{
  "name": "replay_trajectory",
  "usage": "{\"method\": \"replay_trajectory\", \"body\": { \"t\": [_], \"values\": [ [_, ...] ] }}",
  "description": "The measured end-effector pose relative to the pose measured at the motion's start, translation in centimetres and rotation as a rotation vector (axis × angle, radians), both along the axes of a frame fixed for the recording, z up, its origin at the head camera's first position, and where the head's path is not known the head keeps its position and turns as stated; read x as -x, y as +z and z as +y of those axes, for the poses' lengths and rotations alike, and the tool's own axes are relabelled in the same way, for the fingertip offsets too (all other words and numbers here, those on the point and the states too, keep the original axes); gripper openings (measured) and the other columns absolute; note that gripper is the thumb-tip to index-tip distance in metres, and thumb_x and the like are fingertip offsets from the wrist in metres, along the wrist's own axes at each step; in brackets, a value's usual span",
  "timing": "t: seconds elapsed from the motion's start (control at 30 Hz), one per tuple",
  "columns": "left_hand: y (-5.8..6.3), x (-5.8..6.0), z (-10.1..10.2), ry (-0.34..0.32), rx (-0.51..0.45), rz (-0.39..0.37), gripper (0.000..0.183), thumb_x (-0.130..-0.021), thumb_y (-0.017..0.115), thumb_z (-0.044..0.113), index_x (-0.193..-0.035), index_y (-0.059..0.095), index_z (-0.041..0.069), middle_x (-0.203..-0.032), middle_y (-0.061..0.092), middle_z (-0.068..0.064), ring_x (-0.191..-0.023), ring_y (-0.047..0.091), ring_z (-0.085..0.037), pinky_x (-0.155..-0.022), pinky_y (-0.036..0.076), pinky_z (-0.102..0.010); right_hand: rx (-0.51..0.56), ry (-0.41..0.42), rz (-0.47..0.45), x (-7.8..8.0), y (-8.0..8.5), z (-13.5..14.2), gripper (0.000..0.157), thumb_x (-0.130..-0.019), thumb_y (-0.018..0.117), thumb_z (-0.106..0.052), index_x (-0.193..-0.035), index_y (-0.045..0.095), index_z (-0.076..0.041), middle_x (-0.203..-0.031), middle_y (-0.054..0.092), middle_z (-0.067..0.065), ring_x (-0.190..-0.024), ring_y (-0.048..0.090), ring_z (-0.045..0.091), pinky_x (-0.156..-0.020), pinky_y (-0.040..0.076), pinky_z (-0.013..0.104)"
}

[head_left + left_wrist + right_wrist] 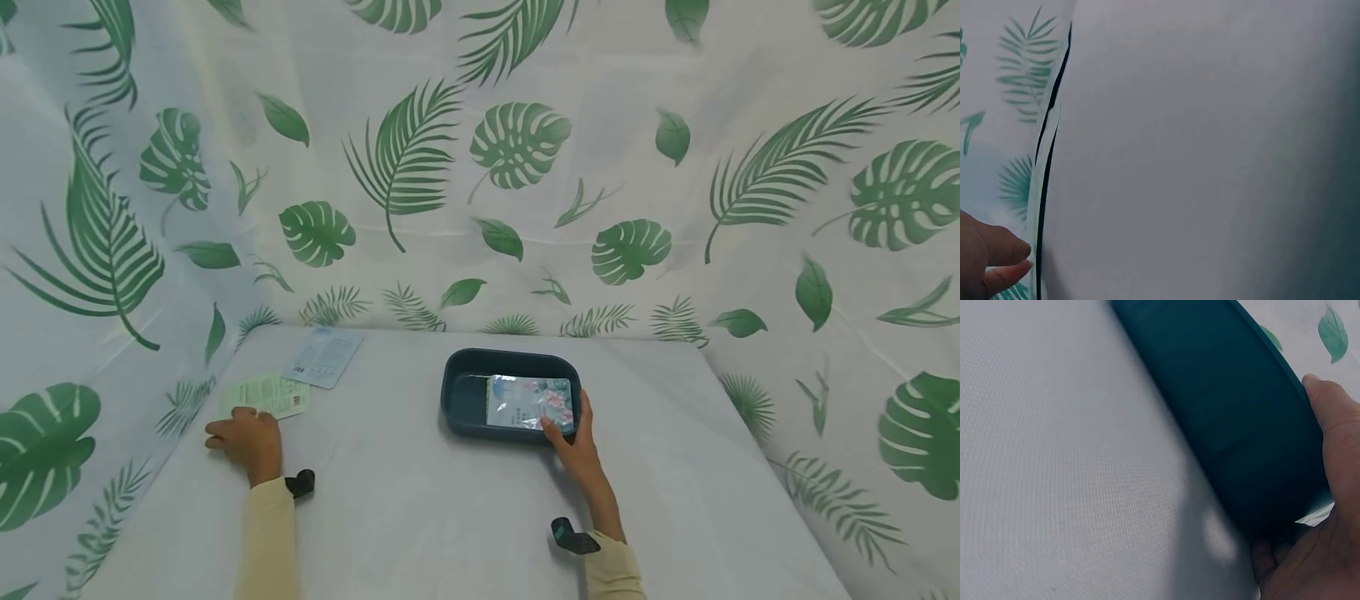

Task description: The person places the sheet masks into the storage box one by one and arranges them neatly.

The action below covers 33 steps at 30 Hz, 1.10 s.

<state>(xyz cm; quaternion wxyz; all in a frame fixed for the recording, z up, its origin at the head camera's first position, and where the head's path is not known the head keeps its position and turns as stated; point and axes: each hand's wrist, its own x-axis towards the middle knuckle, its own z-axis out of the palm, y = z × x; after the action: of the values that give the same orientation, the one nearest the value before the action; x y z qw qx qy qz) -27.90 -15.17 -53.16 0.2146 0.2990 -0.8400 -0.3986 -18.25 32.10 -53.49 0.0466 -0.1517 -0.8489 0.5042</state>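
Right hand (576,440) pinching the glossy packet (530,402) in the dark tray (459,392); left hand (243,437) loosely curled by the green packet (266,395) on the desk (420,508); we'd lay ours flat before letting go.

A glossy flat packet (530,402) with a pale floral print lies tilted in a dark teal tray (465,375), its near right corner under the right hand's (576,442) thumb and fingertips (the pinch itself is hard to make out). A pale green packet (264,394) lies flat on the table, its near edge just beyond the left hand's (243,437) fingers.
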Motion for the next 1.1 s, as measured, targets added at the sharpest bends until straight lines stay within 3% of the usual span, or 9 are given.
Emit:
{"method": "replay_trajectory", "body": {
  "t": [0.1,0.2,0.43,0.6,0.83,0.97,1.1],
  "values": [
    [-0.4,-0.5,-1.3,0.036,0.017,0.015,0.025,-0.094,0.048,0.003,-0.107,0.052,-0.019,-0.135,0.023,-0.044,-0.123,0.018,-0.053,-0.100,0.017,-0.061,-0.003,-0.006,0.002,0.0,-0.1,-0.1,0.096,-0.092,0.058,-0.054,-0.155,-0.012,-0.033,-0.166,-0.003,0.011,-0.151,0.003,0.041,-0.115,0.012,0.065],
    [-0.1,-0.4,-1.9,0.031,0.037,-0.025,0.028,-0.095,0.051,0.006,-0.106,0.052,-0.019,-0.136,0.022,-0.043,-0.125,0.017,-0.053,-0.103,0.014,-0.062,-0.004,-0.005,0.006,0.1,0.1,-0.1,0.096,-0.092,0.057,-0.055,-0.156,-0.011,-0.032,-0.166,-0.004,0.010,-0.151,0.003,0.041,-0.115,0.012,0.065],
    [1.0,0.3,-1.8,-0.019,0.062,-0.247,0.054,-0.101,0.051,0.019,-0.132,0.036,-0.021,-0.145,0.012,-0.042,-0.132,0.017,-0.054,-0.100,0.032,-0.064,0.005,0.003,0.010,-0.1,0.3,-0.2,0.096,-0.093,0.057,-0.053,-0.155,-0.013,-0.031,-0.166,-0.005,0.010,-0.151,0.001,0.040,-0.116,0.011,0.063],
    [1.0,1.0,-2.0,-0.029,0.088,-0.329,0.060,-0.101,0.051,0.023,-0.139,0.030,-0.018,-0.145,0.012,-0.043,-0.132,0.018,-0.055,-0.096,0.037,-0.067,0.004,0.003,0.005,-0.4,0.3,0.0,0.097,-0.093,0.057,-0.054,-0.155,-0.013,-0.032,-0.166,-0.006,0.011,-0.151,0.001,0.041,-0.115,0.011,0.065],
    [0.7,1.6,-2.6,-0.039,0.080,-0.309,0.058,-0.100,0.050,0.017,-0.140,0.028,-0.018,-0.139,0.023,-0.046,-0.129,0.024,-0.058,-0.095,0.036,-0.068,0.007,-0.007,0.002,-0.3,0.4,0.0,0.096,-0.093,0.057,-0.053,-0.156,-0.011,-0.030,-0.166,-0.006,0.011,-0.151,0.001,0.041,-0.115,0.011,0.065],
    [0.7,1.5,-2.5,-0.018,0.070,-0.278,0.060,-0.099,0.051,0.013,-0.143,0.023,-0.016,-0.143,0.017,-0.044,-0.128,0.027,-0.057,-0.095,0.035,-0.069,0.014,-0.006,0.002,-0.2,0.4,-0.1,0.097,-0.092,0.058,-0.054,-0.156,-0.012,-0.031,-0.166,-0.006,0.011,-0.151,0.000,0.041,-0.116,0.010,0.065],
    [0.6,1.5,-2.3,-0.008,0.075,-0.295,0.066,-0.099,0.053,0.018,-0.145,0.019,-0.016,-0.145,0.011,-0.044,-0.130,0.023,-0.057,-0.095,0.033,-0.070,0.015,-0.009,-0.003,-0.1,0.2,-0.2,0.097,-0.092,0.058,-0.054,-0.156,-0.011,-0.031,-0.166,-0.005,0.012,-0.151,0.001,0.041,-0.115,0.011,0.065]
  ]
}}
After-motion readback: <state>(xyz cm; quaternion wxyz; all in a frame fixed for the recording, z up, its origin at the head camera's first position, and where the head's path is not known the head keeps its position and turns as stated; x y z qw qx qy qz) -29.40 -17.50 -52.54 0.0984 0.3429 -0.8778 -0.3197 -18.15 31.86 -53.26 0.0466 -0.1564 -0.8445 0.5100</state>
